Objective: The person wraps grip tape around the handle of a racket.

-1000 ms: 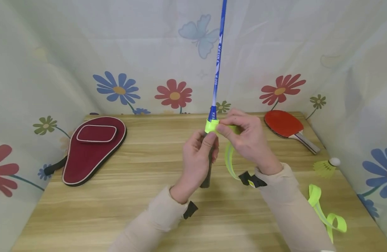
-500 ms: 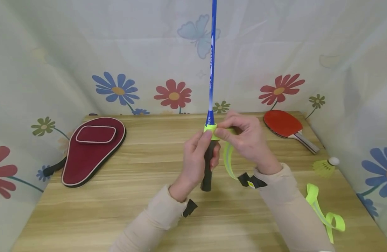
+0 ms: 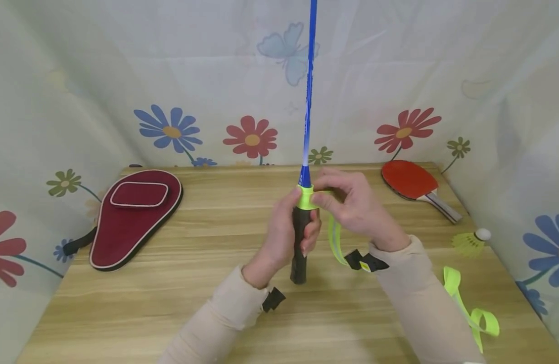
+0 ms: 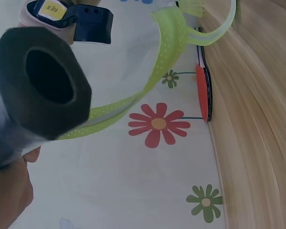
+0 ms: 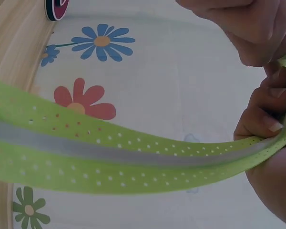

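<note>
My left hand grips the black handle of a badminton racket, held nearly upright over the table; its blue shaft runs out past the top of the head view. Neon yellow-green overgrip tape with a grey centre stripe is wrapped round the top of the handle, just under the blue cone. The left thumb lies against this wrap. Close on the right, my right hand pinches the tape between thumb and fingers. From there the loose strip curves down. In the left wrist view the handle's butt end looms large.
A dark red paddle case lies on the left of the wooden table. Over on the right are a red table tennis paddle, a yellow shuttlecock and more curled tape. Flowered cloth stands behind.
The racket has come down a little, straightened up and turned about its length, so the shaft's lettering has rotated away. My left fingers have shifted on the handle; my right hand still pinches the tape.
</note>
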A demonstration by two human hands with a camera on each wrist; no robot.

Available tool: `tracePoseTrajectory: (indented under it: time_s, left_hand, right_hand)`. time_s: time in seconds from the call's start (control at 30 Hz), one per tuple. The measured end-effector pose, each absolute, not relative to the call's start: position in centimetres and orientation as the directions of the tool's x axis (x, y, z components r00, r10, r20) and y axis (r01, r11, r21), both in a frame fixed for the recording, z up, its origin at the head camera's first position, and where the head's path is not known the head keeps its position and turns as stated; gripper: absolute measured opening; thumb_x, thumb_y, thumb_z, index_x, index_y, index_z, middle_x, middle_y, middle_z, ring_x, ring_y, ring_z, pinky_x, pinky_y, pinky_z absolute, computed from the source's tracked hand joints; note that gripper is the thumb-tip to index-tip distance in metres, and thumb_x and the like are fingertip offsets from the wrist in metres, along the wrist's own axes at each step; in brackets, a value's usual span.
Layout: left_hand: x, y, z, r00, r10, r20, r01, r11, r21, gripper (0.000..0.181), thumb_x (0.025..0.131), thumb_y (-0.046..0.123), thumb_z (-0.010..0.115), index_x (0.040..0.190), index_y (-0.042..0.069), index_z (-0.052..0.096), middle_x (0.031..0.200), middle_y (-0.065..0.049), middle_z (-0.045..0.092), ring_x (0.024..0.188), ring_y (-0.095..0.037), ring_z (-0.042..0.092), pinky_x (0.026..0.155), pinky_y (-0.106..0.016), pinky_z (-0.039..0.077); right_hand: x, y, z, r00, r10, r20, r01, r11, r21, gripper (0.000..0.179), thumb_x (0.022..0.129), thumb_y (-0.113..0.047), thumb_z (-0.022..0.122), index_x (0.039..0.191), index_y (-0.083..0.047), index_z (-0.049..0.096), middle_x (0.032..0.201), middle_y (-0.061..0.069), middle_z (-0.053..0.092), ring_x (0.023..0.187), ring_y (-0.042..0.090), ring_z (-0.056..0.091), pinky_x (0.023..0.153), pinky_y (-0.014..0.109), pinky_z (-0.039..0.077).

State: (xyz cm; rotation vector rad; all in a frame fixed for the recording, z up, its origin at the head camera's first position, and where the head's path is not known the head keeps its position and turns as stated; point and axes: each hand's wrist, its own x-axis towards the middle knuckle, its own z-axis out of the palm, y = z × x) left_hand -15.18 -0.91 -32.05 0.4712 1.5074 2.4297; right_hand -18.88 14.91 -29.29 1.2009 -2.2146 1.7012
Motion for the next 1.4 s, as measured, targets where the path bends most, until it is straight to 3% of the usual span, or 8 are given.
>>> tracePoseTrajectory:
  time_s: [0.23,0.4,0.53,0.57,0.73,0.97,1.23,1.4]
  left_hand:
    - [-15.4,-0.5,-32.3,-0.973,0.187,0.136,0.084,-0.266,0.96,0.041,0.099,0.045,0.051,0.093,0.005,0.052,0.066,-0.007,0.056,0.047,-0.018,0.054,0.048,-0.031,0.048]
    - [-15.1,-0.4,-32.3,-0.991,0.093,0.092,0.06,-0.296,0.953,0.047,0.097,0.053,0.05,0.087,0.007,0.053,0.064,-0.005,0.049,0.047,-0.016,0.044,0.044,-0.026,0.039]
    - [-15.2,-0.5,-32.3,-0.99,0.072,0.122,0.09,-0.35,0.932,0.046,0.097,0.051,0.047,0.081,0.008,0.055,0.055,-0.002,0.042,0.04,-0.015,0.035,0.038,-0.025,0.03]
    - [-15.2,-0.5,-32.3,-0.988,0.075,0.134,0.099,-0.36,0.928,0.047,0.098,0.05,0.046,0.08,0.008,0.055,0.053,-0.002,0.041,0.039,-0.014,0.034,0.037,-0.025,0.029]
    - [-15.2,-0.7,-32.1,-0.974,0.12,0.191,0.133,-0.374,0.918,0.047,0.099,0.047,0.041,0.08,0.006,0.055,0.052,-0.002,0.04,0.038,-0.015,0.033,0.035,-0.026,0.028]
    - [-15.0,-0.7,-31.9,-0.958,0.226,0.178,0.08,-0.383,0.92,0.049,0.1,0.046,0.032,0.079,0.006,0.051,0.051,0.0,0.038,0.037,-0.014,0.031,0.034,-0.027,0.027]
    - [-15.4,-0.8,-31.5,-0.951,0.299,0.078,-0.026,-0.331,0.943,0.061,0.103,0.047,0.022,0.062,0.007,0.043,0.045,0.0,0.034,0.034,-0.016,0.028,0.032,-0.029,0.024]
    - [-15.3,-0.8,-31.4,-0.927,0.372,0.054,-0.067,-0.306,0.95,0.076,0.093,0.074,0.021,0.069,0.006,0.047,0.049,0.0,0.039,0.035,-0.013,0.034,0.034,-0.027,0.028]
  right_hand:
    - [-18.2,14.6,-29.0,-0.733,-0.397,0.552,-0.661,0.222,-0.717,0.012,0.087,-0.002,0.071,0.098,-0.004,0.074,0.091,0.001,0.067,0.084,0.016,0.059,0.076,0.025,0.051]
    - [-18.0,14.2,-29.1,-0.761,-0.375,0.53,-0.642,0.311,-0.701,0.014,0.087,-0.009,0.073,0.1,-0.006,0.074,0.09,-0.003,0.067,0.083,0.013,0.059,0.085,0.025,0.048]
    - [-18.1,14.1,-29.2,-0.743,-0.431,0.512,-0.64,0.232,-0.733,0.014,0.089,-0.006,0.07,0.102,-0.007,0.073,0.093,-0.002,0.066,0.078,0.015,0.056,0.069,0.025,0.048]
    - [-18.1,14.2,-29.3,-0.735,-0.447,0.511,-0.638,0.198,-0.744,0.014,0.09,-0.004,0.068,0.103,-0.007,0.073,0.093,0.0,0.065,0.077,0.016,0.055,0.062,0.025,0.046]
    - [-18.8,14.6,-29.5,-0.689,-0.489,0.535,-0.637,0.057,-0.769,0.015,0.089,0.003,0.067,0.102,-0.002,0.072,0.088,0.007,0.063,0.074,0.02,0.053,0.06,0.026,0.046]
    - [-19.3,15.3,-30.3,-0.684,-0.485,0.546,-0.636,0.028,-0.772,0.013,0.087,0.002,0.07,0.099,-0.001,0.072,0.08,0.005,0.059,0.068,0.02,0.051,0.054,0.026,0.042]
    - [-19.5,15.0,-30.8,-0.651,-0.511,0.561,-0.645,-0.018,-0.764,0.023,0.089,-0.016,0.071,0.104,0.002,0.07,0.1,0.007,0.069,0.094,0.024,0.065,0.085,0.035,0.054]
    - [-19.4,15.0,-30.8,-0.593,-0.49,0.639,-0.714,-0.048,-0.699,0.03,0.092,-0.025,0.068,0.1,0.004,0.071,0.098,0.009,0.066,0.09,0.024,0.061,0.082,0.032,0.054]
